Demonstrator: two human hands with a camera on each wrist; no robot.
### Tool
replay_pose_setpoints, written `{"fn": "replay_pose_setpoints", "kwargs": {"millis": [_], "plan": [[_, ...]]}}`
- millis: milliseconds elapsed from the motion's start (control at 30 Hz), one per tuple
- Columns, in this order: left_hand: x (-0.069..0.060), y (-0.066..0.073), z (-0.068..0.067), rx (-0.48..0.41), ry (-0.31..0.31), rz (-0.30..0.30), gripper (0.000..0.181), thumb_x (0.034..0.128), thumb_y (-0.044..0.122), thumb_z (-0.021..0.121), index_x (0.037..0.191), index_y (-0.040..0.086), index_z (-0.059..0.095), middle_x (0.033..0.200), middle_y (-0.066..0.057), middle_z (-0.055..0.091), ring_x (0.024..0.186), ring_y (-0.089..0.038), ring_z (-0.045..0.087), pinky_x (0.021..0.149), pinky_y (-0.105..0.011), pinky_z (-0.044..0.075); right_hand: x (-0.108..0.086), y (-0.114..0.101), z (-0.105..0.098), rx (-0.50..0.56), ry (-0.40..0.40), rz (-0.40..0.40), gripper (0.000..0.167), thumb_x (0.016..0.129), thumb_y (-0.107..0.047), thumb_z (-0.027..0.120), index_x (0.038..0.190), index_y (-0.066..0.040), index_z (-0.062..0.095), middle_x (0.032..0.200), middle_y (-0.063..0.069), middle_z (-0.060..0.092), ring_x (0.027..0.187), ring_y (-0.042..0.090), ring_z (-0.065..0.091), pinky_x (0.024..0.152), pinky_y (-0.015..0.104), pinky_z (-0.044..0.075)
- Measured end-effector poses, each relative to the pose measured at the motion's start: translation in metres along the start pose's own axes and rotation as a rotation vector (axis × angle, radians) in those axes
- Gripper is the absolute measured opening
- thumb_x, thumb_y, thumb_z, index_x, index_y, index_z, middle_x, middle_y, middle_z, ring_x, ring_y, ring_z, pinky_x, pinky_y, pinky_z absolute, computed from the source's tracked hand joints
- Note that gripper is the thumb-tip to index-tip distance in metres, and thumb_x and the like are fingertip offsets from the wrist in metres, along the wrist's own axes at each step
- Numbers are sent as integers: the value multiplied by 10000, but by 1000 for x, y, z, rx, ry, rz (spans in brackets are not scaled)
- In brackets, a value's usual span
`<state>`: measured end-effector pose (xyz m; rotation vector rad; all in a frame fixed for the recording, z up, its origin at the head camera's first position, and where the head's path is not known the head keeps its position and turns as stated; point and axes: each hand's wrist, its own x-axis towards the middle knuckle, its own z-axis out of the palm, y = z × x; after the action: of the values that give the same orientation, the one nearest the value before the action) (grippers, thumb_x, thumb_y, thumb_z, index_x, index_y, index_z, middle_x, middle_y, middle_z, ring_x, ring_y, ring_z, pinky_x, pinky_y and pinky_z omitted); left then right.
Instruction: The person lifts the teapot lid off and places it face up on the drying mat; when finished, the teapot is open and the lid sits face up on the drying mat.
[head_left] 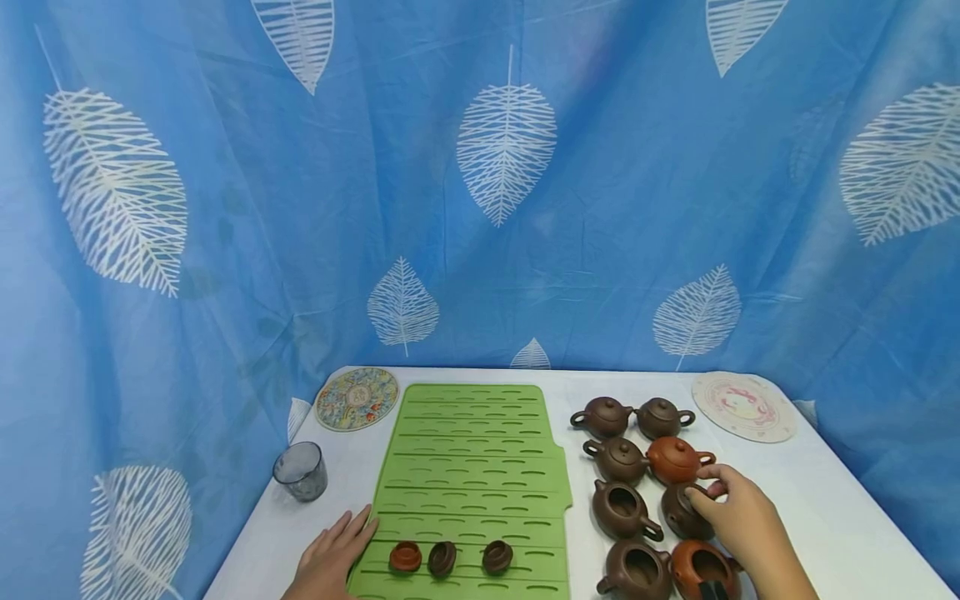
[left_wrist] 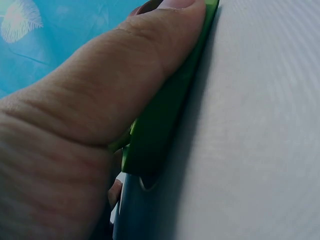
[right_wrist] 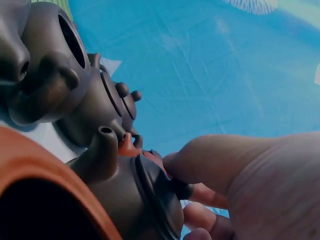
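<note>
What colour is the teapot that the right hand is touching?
The teapot is dark brown, and it shows best in the right wrist view.

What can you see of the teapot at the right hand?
The teapot is dark brown, round and smooth, clay by its look. It has a short spout and a domed lid, which is on; the right hand pinches its knob. It stands upright on the white table, among other teapots. I can't make out its handle.
</note>
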<state>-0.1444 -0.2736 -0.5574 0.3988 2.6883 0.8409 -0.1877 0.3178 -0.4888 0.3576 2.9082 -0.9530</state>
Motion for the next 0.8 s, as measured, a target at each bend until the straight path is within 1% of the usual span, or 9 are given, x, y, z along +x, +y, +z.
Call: {"fn": "replay_pose_setpoints", "kwargs": {"millis": [67,133,233,300,400,533,667,800], "plan": [[0,0,0,-7,-5,-8,1126,808,673,811,1601,-8,393,1688,-281,260,1517,-609,188,1270,-853,113,2,2,0,16,-29,18,589,952,-432,743,1294,29,608,1044,172,657,868,271,601,525,301,534],[1,1,-1,-16,-11,-9,1123,812,667,811,1602,-11,390,1688,-285,257,1515,-612,188,1269,-855,110,3,5,0,12,-44,16,579,947,-453,750,1264,15,628,1049,154,652,885,262,602,540,296,545],[1,0,-1,-15,-18,-2,1107,829,656,804,1602,-17,385,1684,-294,254,1508,-618,194,1267,-855,121,3,11,0,8,-68,-11,591,942,-496,756,1238,4,648,1064,136,647,902,244,614,566,298,561],[1,-2,0,-6,-17,4,1106,832,658,801,1601,-20,384,1681,-299,257,1504,-621,201,1262,-858,133,4,15,1,14,-84,-30,600,942,-515,754,1245,-6,659,1089,123,658,908,225,633,573,297,575],[2,-4,1,7,-16,11,1104,834,666,795,1603,-12,384,1681,-295,260,1502,-620,204,1262,-858,141,1,20,1,62,-108,-20,624,943,-520,752,1287,-8,659,1114,118,671,883,201,645,526,338,627],[2,-5,1,11,-8,17,1118,822,678,799,1601,-12,390,1681,-291,263,1504,-616,205,1262,-856,146,-2,22,1,91,-108,-13,587,959,-489,744,1311,-24,671,1119,103,682,846,175,634,492,349,641],[1,-5,2,4,0,18,1122,817,679,801,1594,-23,396,1679,-289,268,1507,-614,209,1257,-862,145,-3,21,1,83,-97,-12,579,963,-483,742,1311,-24,676,1110,97,685,839,177,626,488,348,638],[1,-5,2,-2,-5,20,1109,831,673,792,1594,-27,393,1677,-295,270,1503,-618,212,1254,-866,146,-4,21,1,78,-92,-4,577,971,-473,735,1311,-12,673,1085,83,676,835,179,618,485,347,635]]}}
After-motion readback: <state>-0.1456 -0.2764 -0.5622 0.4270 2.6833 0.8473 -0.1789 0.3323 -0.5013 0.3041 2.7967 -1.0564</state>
